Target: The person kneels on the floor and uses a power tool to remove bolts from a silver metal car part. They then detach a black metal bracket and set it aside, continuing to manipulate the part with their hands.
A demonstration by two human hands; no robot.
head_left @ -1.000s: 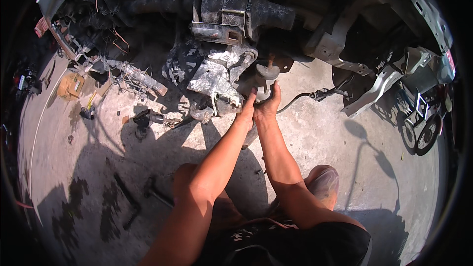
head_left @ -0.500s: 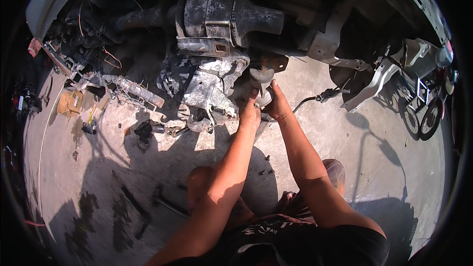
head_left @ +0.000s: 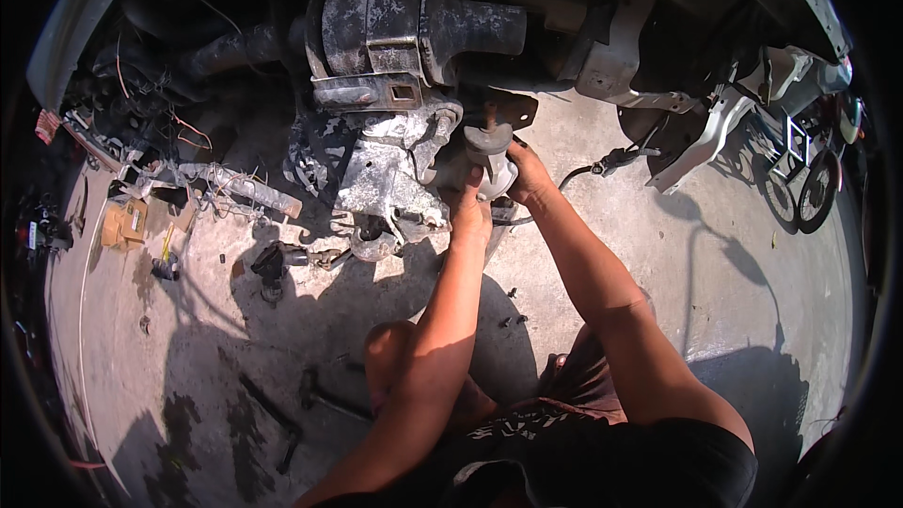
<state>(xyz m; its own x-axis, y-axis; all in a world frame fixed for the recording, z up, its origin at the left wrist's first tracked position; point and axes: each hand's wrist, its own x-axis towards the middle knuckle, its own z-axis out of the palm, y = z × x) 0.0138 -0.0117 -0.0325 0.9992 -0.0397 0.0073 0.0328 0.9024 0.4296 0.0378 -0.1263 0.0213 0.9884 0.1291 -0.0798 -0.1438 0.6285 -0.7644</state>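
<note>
Both hands grip a grey, rounded metal part (head_left: 489, 146), which looks like an engine mount. A rusty stud sticks up from its flanged top. My left hand (head_left: 469, 212) wraps its lower left side, thumb pointing up along it. On the opposite side my right hand (head_left: 530, 177) closes round it, with most of its fingers hidden behind. The part is held close to a dark bracket with a hole (head_left: 519, 111) under the vehicle; whether they touch I cannot tell. Left of it hangs a whitish, corroded casting (head_left: 381, 174), below a large dark cylindrical housing (head_left: 376, 23).
A black hose (head_left: 578, 172) curves right of my right hand. Small bolts (head_left: 513, 321) lie on the concrete floor near my feet. Dark tools (head_left: 273, 414) lie at the lower left, and a cardboard box (head_left: 125, 224) stands farther left. Bent metal bodywork (head_left: 705, 150) hangs at the right, near a bicycle (head_left: 818, 190).
The view has shifted, so the surroundings sit a little higher and farther left. Both hands keep their hold on the grey part, which now appears slightly more tilted.
</note>
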